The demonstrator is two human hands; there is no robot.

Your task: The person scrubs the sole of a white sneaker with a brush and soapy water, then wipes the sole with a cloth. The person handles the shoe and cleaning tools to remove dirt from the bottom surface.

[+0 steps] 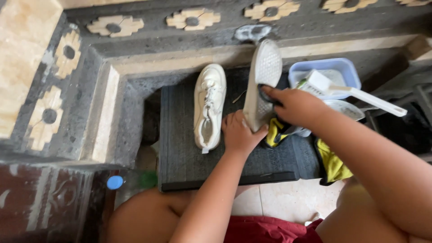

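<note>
My left hand (238, 135) grips the heel end of a cream-white sneaker (263, 72) tipped on its side, its pale sole facing up. My right hand (294, 105) presses on the middle of that sole, fingers curled around something dark that I cannot make out. A second cream-white sneaker (209, 103) lies upright to the left on a dark ribbed mat (180, 148), laces showing. A yellow and black cloth (330, 164) lies under my right forearm.
A light blue plastic tub (348, 67) stands at the back right with a white long-handled brush (355, 92) resting across it. Dark stone steps with tan flower inlays (114, 25) surround the mat. A bottle with a blue cap (115, 182) lies at the lower left.
</note>
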